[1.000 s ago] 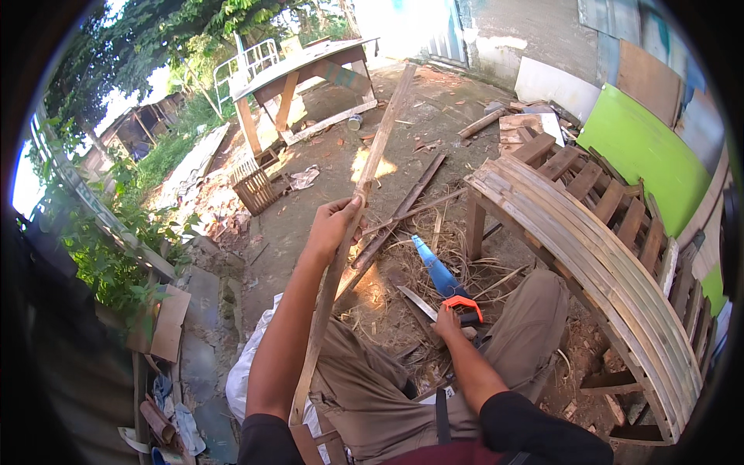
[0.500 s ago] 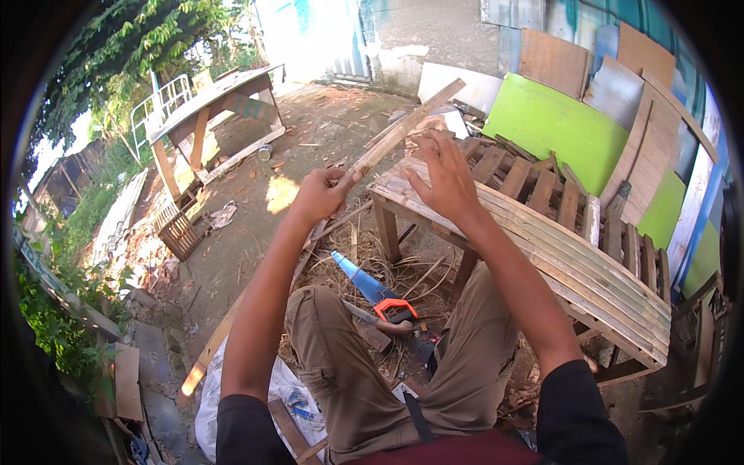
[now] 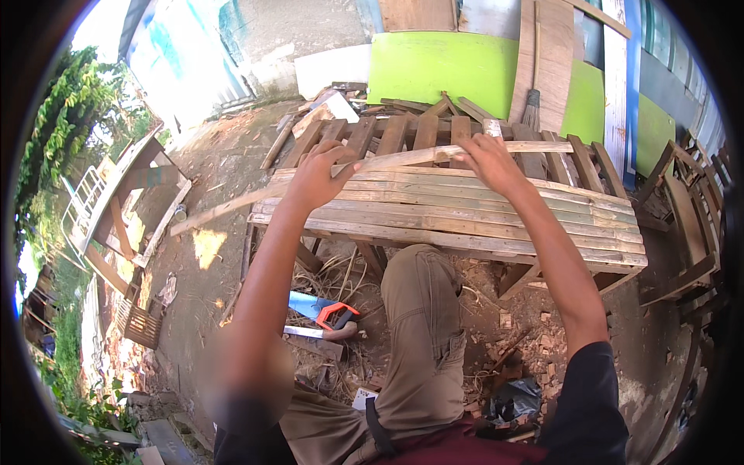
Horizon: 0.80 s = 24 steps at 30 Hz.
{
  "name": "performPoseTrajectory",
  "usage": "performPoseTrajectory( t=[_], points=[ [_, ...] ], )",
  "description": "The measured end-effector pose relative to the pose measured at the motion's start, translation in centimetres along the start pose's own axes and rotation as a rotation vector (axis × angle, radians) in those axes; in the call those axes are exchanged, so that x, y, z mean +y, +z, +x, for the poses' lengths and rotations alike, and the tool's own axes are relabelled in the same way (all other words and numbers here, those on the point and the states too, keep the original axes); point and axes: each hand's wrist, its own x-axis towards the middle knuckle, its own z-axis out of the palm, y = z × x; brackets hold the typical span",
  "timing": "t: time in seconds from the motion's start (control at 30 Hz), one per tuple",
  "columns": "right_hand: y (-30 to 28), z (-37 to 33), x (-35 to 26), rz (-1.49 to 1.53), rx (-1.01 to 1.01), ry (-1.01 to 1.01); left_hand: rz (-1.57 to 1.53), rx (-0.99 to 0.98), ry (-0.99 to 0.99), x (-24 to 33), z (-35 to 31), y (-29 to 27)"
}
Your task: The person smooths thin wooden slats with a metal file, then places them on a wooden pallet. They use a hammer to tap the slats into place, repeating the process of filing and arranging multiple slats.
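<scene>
A long, pale bamboo strip (image 3: 403, 160) lies crosswise above the slatted bamboo bench (image 3: 457, 203), its left end reaching out past the bench. My left hand (image 3: 322, 172) is closed around the strip left of its middle. Further right, my right hand (image 3: 490, 161) grips the same strip, fingers bent over its far side; part of the grip is hidden. On the ground under the bench's left side rests a handsaw (image 3: 311, 305) with a blue blade and an orange-and-black handle. Beside it is a bladed tool (image 3: 335, 333) with a curved wooden handle.
Behind the bench top stands a row of brown wooden slats (image 3: 425, 139). A broom (image 3: 532, 108) leans on boards by a green panel (image 3: 442, 70). At far left is a wooden table (image 3: 128, 194), near a slatted crate (image 3: 139, 322). Wooden frames (image 3: 686, 201) stand at right.
My view has turned right, toward the bench. The strip has swung from pointing away to lying crosswise over the bench. My right hand, open before, has closed on it.
</scene>
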Motion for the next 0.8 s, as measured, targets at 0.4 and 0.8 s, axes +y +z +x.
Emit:
performPoseTrajectory(
  t=[0.4,0.8],
  points=[
    [-0.9,-10.4,16.3,-0.138,-0.264,0.409,0.234,-0.459,-0.352,-12.0,-7.7,0.0],
    [4.6,-4.8,7.7,0.183,-0.048,0.314,0.192,-0.426,-0.334,-9.7,-4.4,5.9]
  ],
)
